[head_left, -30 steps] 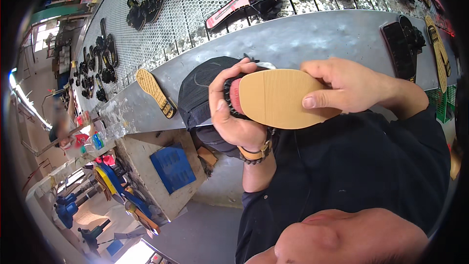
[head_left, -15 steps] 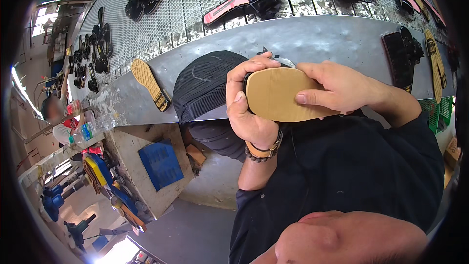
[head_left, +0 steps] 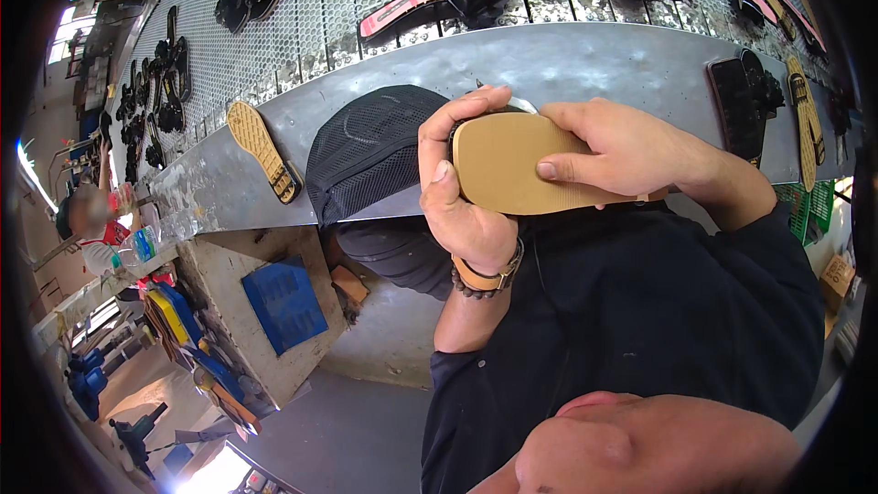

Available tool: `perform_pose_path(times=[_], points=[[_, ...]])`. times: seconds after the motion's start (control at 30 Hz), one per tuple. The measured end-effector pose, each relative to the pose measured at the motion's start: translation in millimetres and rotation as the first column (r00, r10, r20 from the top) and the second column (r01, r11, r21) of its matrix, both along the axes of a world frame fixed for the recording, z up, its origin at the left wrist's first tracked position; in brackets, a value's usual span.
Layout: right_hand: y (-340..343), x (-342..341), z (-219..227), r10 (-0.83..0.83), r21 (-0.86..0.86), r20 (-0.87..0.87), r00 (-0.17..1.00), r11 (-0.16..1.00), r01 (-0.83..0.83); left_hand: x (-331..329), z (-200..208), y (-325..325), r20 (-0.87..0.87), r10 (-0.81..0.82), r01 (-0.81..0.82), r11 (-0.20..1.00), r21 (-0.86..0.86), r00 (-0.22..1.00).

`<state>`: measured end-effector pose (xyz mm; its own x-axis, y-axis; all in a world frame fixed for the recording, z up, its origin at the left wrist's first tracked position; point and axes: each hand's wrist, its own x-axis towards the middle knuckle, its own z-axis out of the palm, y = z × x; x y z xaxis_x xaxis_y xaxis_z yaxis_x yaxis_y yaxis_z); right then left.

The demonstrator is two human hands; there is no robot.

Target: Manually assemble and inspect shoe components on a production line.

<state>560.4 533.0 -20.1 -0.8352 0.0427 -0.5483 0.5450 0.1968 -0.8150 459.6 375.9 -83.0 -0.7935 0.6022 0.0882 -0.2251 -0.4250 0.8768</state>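
Well, at the far left a co-worker [head_left: 96, 233] is beside the line, and black sandals [head_left: 169, 96] lie in the upper left on the perforated belt [head_left: 302, 23]. Next comes a loose tan sole [head_left: 262, 151], tread up on the metal ledge [head_left: 585, 59], seemingly within easy reach. A black mesh cap [head_left: 380, 160] lies just beside the hands.

At centre, the ribbed tan outsole [head_left: 503, 165] is held off the ledge, its broad flat face upward, a black edge showing beneath its left end. The left hand [head_left: 471, 224] is clamped around that end, fingers over the far edge and thumb on the near side, probably to steady it. The right hand [head_left: 631, 151] grips farther right, thumb flat on the face, perhaps for pressure; most of its fingertips are hidden beneath.

Rightward, a dark phone [head_left: 732, 105] lies beside a black sandal [head_left: 766, 96], apparently out of the hands' way; tan soles [head_left: 805, 128] follow near the frame's edge.
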Motion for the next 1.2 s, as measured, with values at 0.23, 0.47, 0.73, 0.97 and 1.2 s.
perform_pose_path(times=[0.23, 0.47, 0.73, 0.97, 1.2], points=[[0, 5, -4, -0.033, 0.012, -0.027, 0.999, 0.999, 0.033, 5, 7, 4, 0.042, -0.031, 0.026, 0.992, 0.127, 0.999], [12, 11, -3, 0.012, -0.039, 0.0, 1.0, 0.999, -0.012, 6, 15, 4, -0.265, 0.04, -0.099, 0.972, -0.211, 0.963], [95, 35, -83, -0.141, -0.3, -0.433, 0.89, 0.954, 0.005, -33, 10, 7, -0.08, 0.318, -0.316, 0.948, 0.043, 0.945], [68, 15, -38, -0.801, -0.612, -0.557, 0.217, 0.573, 0.544, 4, -27, 32, 0.097, -0.019, 0.039, 0.978, -0.206, 0.995], [-17, 33, -22, 0.423, 0.7, -0.703, 0.572, 0.264, 0.664, 49, 5, 55, 0.16, -0.151, 0.091, 0.939, 0.331, 0.976]])
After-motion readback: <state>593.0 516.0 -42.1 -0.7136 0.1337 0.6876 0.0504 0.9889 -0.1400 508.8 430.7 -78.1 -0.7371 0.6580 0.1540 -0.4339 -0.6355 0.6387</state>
